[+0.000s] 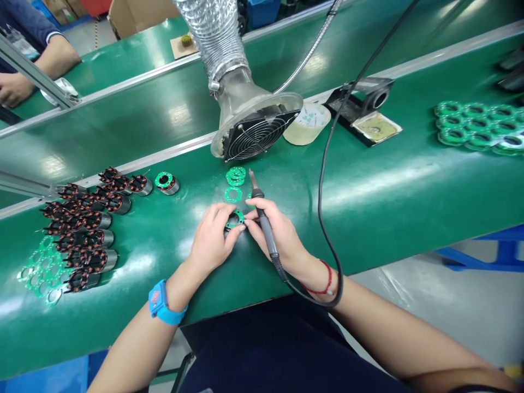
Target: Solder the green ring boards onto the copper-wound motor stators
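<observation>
My left hand [213, 236] is curled around a small motor part topped by a green ring board [234, 219], pinching it on the green belt [368, 191]. My right hand [278, 234] touches the same ring with its fingertips while a black soldering iron [262, 210] lies through its grip, tip pointing up and away. A few loose green ring boards [235, 180] lie just beyond the hands. A blue wrist strap [161, 303] is on my left wrist, a red cord on my right.
Several copper-wound motor cores [84, 229] lie at left, with a sheet of green rings [41, 270] beside them. A fume-extractor fan [256, 128] hangs ahead, next to a tape roll [307, 123] and iron stand [366, 112]. More ring boards [478, 124] sit far right. Another person's arm [36, 60] is top left.
</observation>
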{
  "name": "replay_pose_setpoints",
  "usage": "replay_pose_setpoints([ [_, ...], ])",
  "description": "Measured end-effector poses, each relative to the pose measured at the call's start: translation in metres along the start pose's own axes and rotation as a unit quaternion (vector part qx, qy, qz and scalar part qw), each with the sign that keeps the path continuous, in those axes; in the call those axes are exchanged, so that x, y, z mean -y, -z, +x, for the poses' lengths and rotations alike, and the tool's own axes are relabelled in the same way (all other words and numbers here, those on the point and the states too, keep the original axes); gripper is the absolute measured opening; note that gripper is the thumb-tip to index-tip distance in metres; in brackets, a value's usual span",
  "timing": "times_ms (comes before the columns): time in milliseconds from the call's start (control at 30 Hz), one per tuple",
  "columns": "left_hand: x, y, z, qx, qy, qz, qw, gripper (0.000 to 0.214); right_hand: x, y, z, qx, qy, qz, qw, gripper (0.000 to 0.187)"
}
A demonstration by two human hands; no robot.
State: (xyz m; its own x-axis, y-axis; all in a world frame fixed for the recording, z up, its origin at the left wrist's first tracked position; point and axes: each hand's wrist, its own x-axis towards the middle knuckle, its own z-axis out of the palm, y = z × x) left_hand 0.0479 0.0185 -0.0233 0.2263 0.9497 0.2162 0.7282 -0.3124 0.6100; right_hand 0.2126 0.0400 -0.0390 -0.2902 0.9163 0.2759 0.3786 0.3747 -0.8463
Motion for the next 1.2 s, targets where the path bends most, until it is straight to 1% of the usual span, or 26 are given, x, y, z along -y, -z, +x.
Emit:
replay_pose_setpoints([
  [133, -0.001, -0.007, -0.001, -0.037, -0.006, 0.016, 0.999, 0.028, -0.004, -0.003, 0.001, -0.015, 0.033, -0.026, 0.999, 0.032],
  [233, 0.0, -0.009, 0.0, -0.048, 0.0, 0.019, 0.999, 0.028, -0.002, -0.001, 0.003, -0.015, 0.056, -0.039, 0.998, 0.032],
  [300, 0.001, -0.006, 0.0, -0.029, 0.002, 0.007, 1.0, 0.035, 0.002, 0.004, 0.005, -0.002, 0.078, -0.062, 0.995, 0.033],
  [400, 0.004, 0.003, -0.003, 0.01, 0.012, 0.007, 1.0, 0.058, 0.01, 0.013, 0.01, 0.027, 0.112, -0.134, 0.984, 0.039],
  [467, 0.007, 0.012, -0.005, 0.034, 0.026, 0.035, 0.998, 0.067, 0.014, 0.017, 0.015, 0.067, 0.13, -0.158, 0.977, 0.045],
  [500, 0.008, 0.017, -0.007, 0.048, 0.033, 0.054, 0.997, 0.065, 0.015, 0.018, 0.018, 0.098, 0.137, -0.152, 0.974, 0.048],
  [567, 0.009, 0.027, -0.009, 0.087, 0.043, 0.087, 0.991, 0.054, 0.017, 0.017, 0.021, 0.161, 0.139, -0.12, 0.97, 0.052],
  [633, 0.009, 0.035, -0.009, 0.124, 0.052, 0.112, 0.985, 0.037, 0.017, 0.013, 0.023, 0.192, 0.12, -0.091, 0.97, 0.05],
  [667, 0.008, 0.039, -0.009, 0.14, 0.054, 0.123, 0.981, 0.026, 0.018, 0.011, 0.023, 0.189, 0.111, -0.085, 0.972, 0.047],
  [733, 0.006, 0.045, -0.008, 0.166, 0.052, 0.142, 0.975, 0.01, 0.019, 0.006, 0.021, 0.162, 0.097, -0.087, 0.978, 0.042],
  [800, 0.004, 0.048, -0.007, 0.178, 0.04, 0.155, 0.971, 0.01, 0.02, 0.0, 0.016, 0.128, 0.1, -0.097, 0.982, 0.04],
  [867, 0.003, 0.048, -0.006, 0.164, 0.031, 0.162, 0.973, 0.013, 0.021, -0.005, 0.011, 0.101, 0.105, -0.109, 0.983, 0.039],
  [967, 0.003, 0.045, -0.007, 0.097, 0.031, 0.142, 0.985, 0.012, 0.02, -0.013, 0.004, 0.062, 0.099, -0.136, 0.984, 0.038],
  [1033, 0.003, 0.04, -0.007, 0.051, 0.043, 0.101, 0.993, 0.011, 0.017, -0.018, 0.001, 0.037, 0.088, -0.154, 0.983, 0.04],
  [1100, 0.004, 0.034, -0.007, 0.016, 0.067, 0.045, 0.997, 0.01, 0.014, -0.02, 0.0, 0.026, 0.087, -0.16, 0.983, 0.044],
  [1200, 0.005, 0.025, -0.006, -0.005, 0.121, -0.054, 0.991, 0.007, 0.011, -0.02, 0.001, 0.029, 0.127, -0.144, 0.981, 0.051],
])
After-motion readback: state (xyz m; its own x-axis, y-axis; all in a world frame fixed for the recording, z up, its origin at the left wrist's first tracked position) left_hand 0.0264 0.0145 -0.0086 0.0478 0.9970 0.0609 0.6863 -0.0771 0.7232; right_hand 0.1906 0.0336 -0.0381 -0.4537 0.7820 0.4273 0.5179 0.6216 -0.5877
